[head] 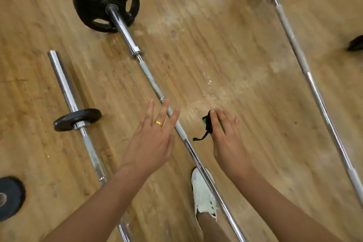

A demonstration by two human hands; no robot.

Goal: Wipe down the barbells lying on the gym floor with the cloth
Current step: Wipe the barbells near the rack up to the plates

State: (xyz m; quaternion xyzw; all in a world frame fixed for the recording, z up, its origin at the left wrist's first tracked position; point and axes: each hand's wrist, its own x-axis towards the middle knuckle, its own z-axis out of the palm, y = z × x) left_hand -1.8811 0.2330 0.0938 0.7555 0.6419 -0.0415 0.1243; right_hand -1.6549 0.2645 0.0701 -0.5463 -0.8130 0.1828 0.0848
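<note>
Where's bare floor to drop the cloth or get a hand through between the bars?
Widest bare floor: between the middle barbell and the right barbell, ahead of the right hand holding the cloth. A narrower strip runs between the left barbell and the middle one. Crowded: around the shoe at the middle bar, and lower left by the loose plate.

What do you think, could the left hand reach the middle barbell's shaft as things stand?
Probably yes: the left hand is open with fingers spread right over the middle barbell, nothing lies between them, and the cloth is in the right hand on the bar's other side.
</note>
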